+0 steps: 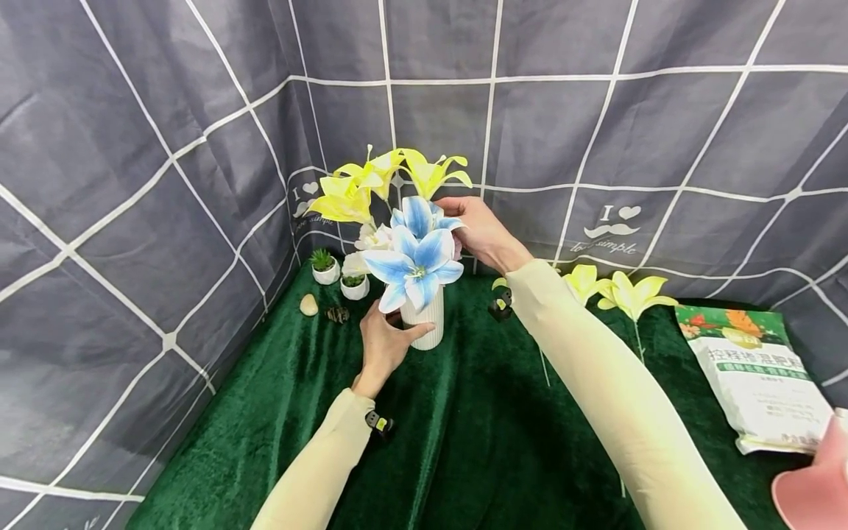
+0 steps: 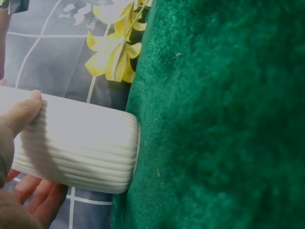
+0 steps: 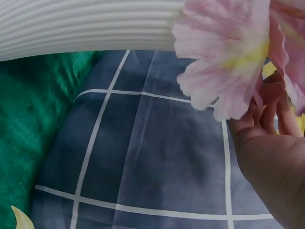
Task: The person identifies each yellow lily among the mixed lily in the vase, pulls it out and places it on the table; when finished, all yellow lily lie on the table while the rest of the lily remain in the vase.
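A white ribbed vase [image 1: 427, 335] stands upright on the green velvet cloth, filled with artificial flowers. My left hand [image 1: 386, 338] grips it from the left, thumb across the front and fingers behind; the vase [image 2: 81, 143] lies sideways in the left wrist view. Blue-and-white lilies [image 1: 414, 265] lean over its front, with yellow lilies [image 1: 344, 199] rising behind. My right hand [image 1: 486, 232] reaches in from the right and pinches a yellow lily [image 1: 427, 173] low, below its petals; the blue petals hide the fingertips. In the right wrist view a pink flower [image 3: 233, 57] partly covers the curled fingers.
Two small potted succulents [image 1: 324, 266], a pale stone [image 1: 308, 305] and a dark striped stone [image 1: 338, 315] sit left of the vase. Loose yellow lilies [image 1: 632, 294] lie to the right, beside a green-and-white bag [image 1: 762, 383] and a pink object [image 1: 811, 478]. Grey checked curtain [image 1: 563, 132] surrounds the back.
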`<state>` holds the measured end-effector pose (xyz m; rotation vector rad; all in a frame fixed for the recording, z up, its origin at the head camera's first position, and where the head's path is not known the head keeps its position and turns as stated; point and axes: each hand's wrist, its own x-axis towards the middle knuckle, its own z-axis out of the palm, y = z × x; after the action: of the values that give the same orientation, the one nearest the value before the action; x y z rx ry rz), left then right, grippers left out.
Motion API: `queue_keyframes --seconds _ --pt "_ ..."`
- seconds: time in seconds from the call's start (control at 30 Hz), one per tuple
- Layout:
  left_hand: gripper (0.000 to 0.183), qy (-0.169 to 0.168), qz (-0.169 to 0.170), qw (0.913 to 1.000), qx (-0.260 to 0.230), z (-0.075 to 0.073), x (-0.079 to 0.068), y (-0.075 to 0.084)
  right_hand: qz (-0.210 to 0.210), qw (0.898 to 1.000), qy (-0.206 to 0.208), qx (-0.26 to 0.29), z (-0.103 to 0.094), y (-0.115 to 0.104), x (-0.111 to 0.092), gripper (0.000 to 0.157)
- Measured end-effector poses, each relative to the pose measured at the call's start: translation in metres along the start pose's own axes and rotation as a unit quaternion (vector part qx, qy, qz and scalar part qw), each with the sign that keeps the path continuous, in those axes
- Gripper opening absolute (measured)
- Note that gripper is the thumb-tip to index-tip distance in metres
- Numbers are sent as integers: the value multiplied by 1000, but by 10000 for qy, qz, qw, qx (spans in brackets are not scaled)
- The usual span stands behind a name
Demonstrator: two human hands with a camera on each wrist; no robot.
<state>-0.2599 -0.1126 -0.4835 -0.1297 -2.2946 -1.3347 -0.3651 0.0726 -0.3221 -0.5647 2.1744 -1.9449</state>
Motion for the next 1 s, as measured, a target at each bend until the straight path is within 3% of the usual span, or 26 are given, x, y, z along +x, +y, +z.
queue_keyframes --seconds 0.2,0.4,0.6,0.77,1.0 --pt "80 2 -9 10000 -33 0 -1 0 -52 9983 46 -584 2 -2 -3 25" --pt "82 -9 -50 9999 -100 1 -2 -2 -141 9993 -163 -307 3 3 -5 26" --pt "78 -30 -155 9998 -156 1 -2 -2 -405 9988 163 -224 3 5 -9 18" --pt "75 -28 -150 9994 -297 1 -2 -2 -329 9977 253 531 5 7 -11 16" --pt "80 -6 -144 9998 -154 1 -3 -1 -91 9838 410 1745 9 16 -8 26"
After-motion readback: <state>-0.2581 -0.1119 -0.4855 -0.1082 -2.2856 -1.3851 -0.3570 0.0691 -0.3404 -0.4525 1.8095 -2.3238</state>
